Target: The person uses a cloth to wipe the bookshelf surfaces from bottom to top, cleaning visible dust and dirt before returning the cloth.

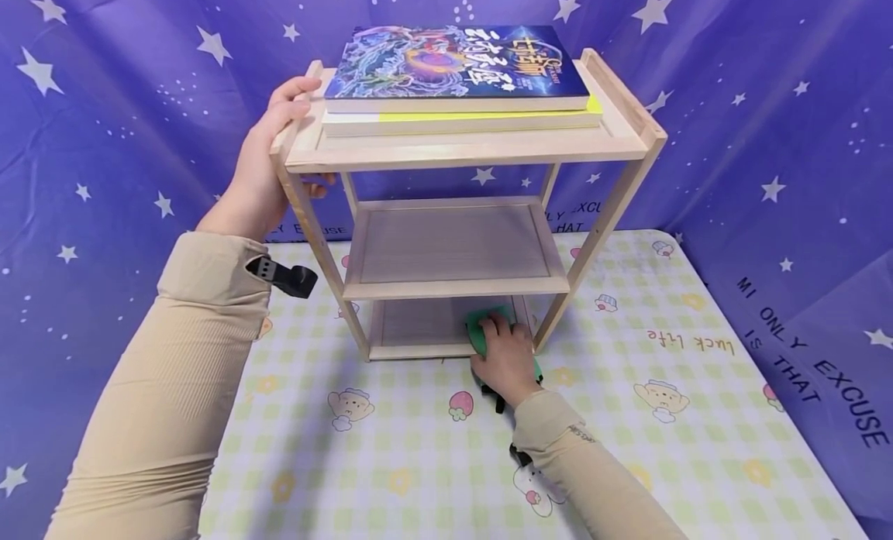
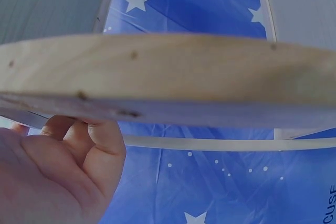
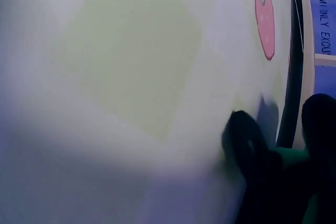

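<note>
A light wooden three-tier shelf (image 1: 456, 288) stands on the table. My left hand (image 1: 261, 156) grips its upper left side, with some fingers over the top edge and others beneath. In the left wrist view the curled fingers of the left hand (image 2: 68, 166) meet the underside of the wooden side rail (image 2: 184, 72). At the bottom tier's front right, my right hand (image 1: 508, 358) holds a green cloth (image 1: 477, 323) against the board. Dark finger shapes and a bit of green cloth (image 3: 291, 155) show in the right wrist view; the rest is hidden.
Two stacked books lie on the top tier: a dark blue illustrated one (image 1: 446, 63) over a yellow and white one (image 1: 460, 123). A checked tablecloth (image 1: 391, 447) covers the table. Purple star curtains (image 1: 788, 137) hang behind and at the sides.
</note>
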The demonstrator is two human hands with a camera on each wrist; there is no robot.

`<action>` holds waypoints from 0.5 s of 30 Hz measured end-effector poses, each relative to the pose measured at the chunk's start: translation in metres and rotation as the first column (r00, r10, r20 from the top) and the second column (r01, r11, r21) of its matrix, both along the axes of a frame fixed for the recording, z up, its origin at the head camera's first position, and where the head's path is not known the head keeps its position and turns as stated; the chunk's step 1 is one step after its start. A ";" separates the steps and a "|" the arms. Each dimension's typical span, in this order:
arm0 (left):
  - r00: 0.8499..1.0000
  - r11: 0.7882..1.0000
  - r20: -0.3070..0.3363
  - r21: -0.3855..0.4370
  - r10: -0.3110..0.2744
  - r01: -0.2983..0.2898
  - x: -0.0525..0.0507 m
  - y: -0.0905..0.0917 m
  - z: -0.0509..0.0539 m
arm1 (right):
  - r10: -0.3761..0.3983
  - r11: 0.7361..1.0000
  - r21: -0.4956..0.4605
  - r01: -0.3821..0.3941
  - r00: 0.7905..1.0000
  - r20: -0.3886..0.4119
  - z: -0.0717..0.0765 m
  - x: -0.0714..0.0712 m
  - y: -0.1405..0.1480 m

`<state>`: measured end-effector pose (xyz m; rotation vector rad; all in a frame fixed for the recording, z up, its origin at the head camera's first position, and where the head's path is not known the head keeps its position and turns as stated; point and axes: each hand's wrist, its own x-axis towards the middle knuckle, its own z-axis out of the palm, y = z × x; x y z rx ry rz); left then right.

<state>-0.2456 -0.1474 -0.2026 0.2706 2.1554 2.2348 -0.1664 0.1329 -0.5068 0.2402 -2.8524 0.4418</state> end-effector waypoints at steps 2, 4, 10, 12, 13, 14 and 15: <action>1.000 1.000 0.000 0.001 0.000 0.000 0.000 0.000 0.000 | 0.004 1.000 -0.009 -0.004 1.000 0.015 0.000 0.001 -0.002; 1.000 1.000 0.000 0.001 0.000 0.000 0.000 0.000 0.000 | 0.001 1.000 -0.010 0.000 1.000 0.025 -0.001 0.001 -0.003; 1.000 1.000 0.004 0.008 0.000 0.000 0.000 0.001 0.000 | -0.005 1.000 -0.023 0.005 1.000 0.010 -0.004 0.001 -0.004; 1.000 1.000 0.005 0.009 0.001 -0.001 0.000 0.001 0.000 | 0.008 1.000 -0.029 -0.008 1.000 -0.007 -0.006 0.000 -0.004; 1.000 1.000 0.007 0.011 0.002 -0.002 0.000 0.001 0.000 | 0.016 0.999 -0.035 -0.016 1.000 -0.014 -0.007 0.000 -0.005; 1.000 1.000 0.007 0.014 0.002 -0.002 0.000 0.001 0.000 | 0.023 0.999 -0.044 -0.024 1.000 -0.020 -0.007 0.000 -0.005; 1.000 1.000 0.008 0.016 0.003 -0.003 0.000 0.001 0.000 | 0.028 0.998 -0.057 -0.030 0.999 -0.025 -0.008 0.000 -0.005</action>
